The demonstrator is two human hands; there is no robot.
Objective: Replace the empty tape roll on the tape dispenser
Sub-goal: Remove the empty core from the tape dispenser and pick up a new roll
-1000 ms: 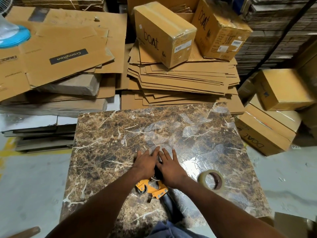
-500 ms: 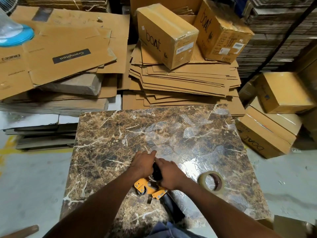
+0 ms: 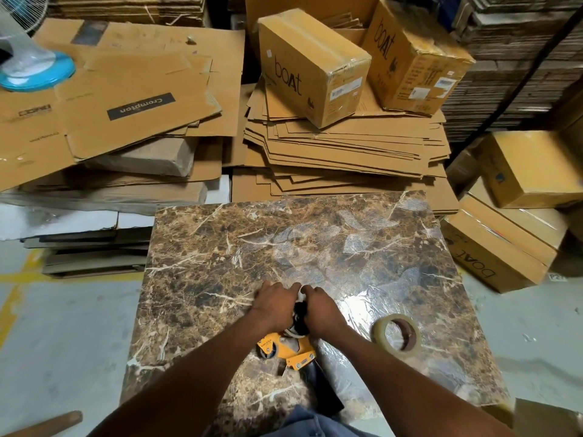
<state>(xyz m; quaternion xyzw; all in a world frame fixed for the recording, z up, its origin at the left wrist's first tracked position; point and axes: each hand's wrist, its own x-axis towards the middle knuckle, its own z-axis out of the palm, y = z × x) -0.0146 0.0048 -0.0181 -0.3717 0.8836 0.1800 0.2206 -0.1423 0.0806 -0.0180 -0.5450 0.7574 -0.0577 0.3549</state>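
Observation:
A yellow tape dispenser (image 3: pixel 285 348) with a black handle lies on the brown marble-patterned table (image 3: pixel 220 263), near its front edge. My left hand (image 3: pixel 273 305) and my right hand (image 3: pixel 318 310) are both curled around the dispenser's far end, where the black hub and a pale roll core show between them. A roll of clear tape (image 3: pixel 397 335) lies flat on the table to the right of my right hand, untouched.
Flattened cardboard stacks (image 3: pixel 347 152) and two sealed "boAt" boxes (image 3: pixel 312 67) lie beyond the table. More boxes (image 3: pixel 504 247) stand on the floor at the right. A fan base (image 3: pixel 34 70) sits at the far left. Grey floor lies to the left of the table.
My fingers were spread flat over the dispenser's far end; both hands have now curled tight around the hub and roll core. The clear tape roll has not moved.

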